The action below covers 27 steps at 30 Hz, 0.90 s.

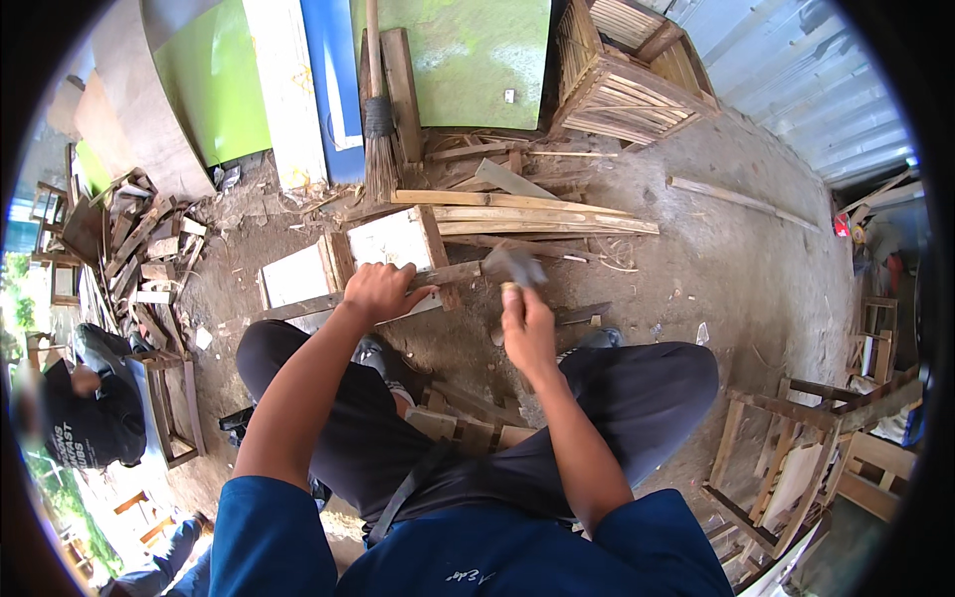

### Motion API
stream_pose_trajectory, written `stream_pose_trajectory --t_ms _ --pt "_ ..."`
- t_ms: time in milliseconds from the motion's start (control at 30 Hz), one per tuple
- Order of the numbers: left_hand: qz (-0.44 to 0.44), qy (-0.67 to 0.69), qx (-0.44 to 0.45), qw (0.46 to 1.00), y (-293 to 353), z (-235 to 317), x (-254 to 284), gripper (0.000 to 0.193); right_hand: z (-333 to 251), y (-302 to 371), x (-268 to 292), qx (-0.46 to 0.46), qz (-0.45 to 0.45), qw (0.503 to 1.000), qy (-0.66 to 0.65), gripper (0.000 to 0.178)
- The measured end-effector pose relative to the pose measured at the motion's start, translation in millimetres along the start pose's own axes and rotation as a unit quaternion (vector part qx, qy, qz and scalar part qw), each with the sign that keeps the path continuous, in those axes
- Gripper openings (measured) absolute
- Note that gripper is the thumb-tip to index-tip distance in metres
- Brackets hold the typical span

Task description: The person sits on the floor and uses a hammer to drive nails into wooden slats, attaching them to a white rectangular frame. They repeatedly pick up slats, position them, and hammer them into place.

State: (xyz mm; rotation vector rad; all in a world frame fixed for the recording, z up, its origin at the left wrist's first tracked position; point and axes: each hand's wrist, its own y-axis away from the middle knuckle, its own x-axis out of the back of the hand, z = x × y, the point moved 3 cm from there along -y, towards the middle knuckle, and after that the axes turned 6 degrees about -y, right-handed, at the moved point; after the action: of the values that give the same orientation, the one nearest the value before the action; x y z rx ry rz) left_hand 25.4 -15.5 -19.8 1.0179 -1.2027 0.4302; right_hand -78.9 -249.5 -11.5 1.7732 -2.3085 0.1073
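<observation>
My left hand (378, 292) is closed round a dark wooden strip (453, 274) in front of my knees. That strip runs along the near side of a wooden piece with two white panels (388, 242) set between wooden crosspieces. In my right hand (529, 326) is a hammer (512, 265), gripped by its handle with the thumb up. The hammer's head is smeared by motion, close to the strip's right end; whether they touch I cannot tell.
Long pale battens (542, 219) lie beyond the work, near a broom (379, 164) leaning on boards. Scrap wood (139, 239) is heaped at left, where another person (95, 413) sits. A slatted wooden crate (637, 85) stands at far right, and wooden frames (786, 463) at near right.
</observation>
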Motion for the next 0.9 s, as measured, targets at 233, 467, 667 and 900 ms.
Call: stream_pose_trajectory --t_ms 233,467,667,900 --pt "0.017 0.003 -0.009 1.0 -1.4 -1.3 -5.3 0.066 -13.4 5.5 7.0 -0.053 -0.005 0.964 -0.262 0.039" --pt "0.032 -0.011 -0.019 0.999 -0.9 -0.1 0.1 0.066 -5.0 9.4 -5.0 -0.235 -0.067 0.939 -0.241 0.044" --pt "0.006 -0.009 -0.016 1.0 -1.8 -1.4 -3.9 0.067 -9.0 6.5 10.7 -0.115 -0.004 0.909 -0.399 0.051" --pt "0.006 -0.008 -0.021 1.0 -3.8 -3.5 -3.7 0.064 5.8 13.4 -3.9 -0.32 -0.017 0.87 -0.374 0.047"
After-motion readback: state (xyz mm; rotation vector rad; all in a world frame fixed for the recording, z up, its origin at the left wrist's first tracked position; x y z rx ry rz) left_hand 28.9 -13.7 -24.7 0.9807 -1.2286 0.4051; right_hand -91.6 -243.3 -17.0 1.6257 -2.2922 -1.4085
